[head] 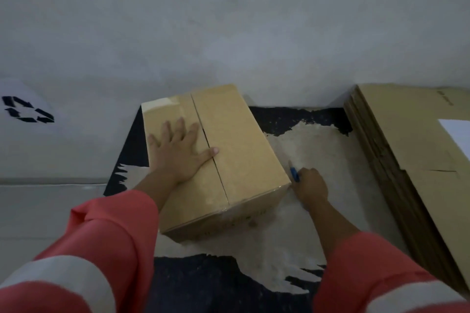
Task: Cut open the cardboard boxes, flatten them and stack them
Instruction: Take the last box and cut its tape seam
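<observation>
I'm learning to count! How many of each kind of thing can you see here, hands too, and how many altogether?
cardboard box, still whole: 1
stack of flattened cardboard: 1
blue cutter: 1
recycling symbol: 1
hands: 2, the left hand flat on the box, the right hand gripping the cutter
total: 6

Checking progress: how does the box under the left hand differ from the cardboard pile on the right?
The box stands full-shaped with flaps closed; the pile lies flattened. The box is one piece; the pile has many layers. The pile's top bears a white label; the box's top bears tape. Both are brown cardboard.
</observation>
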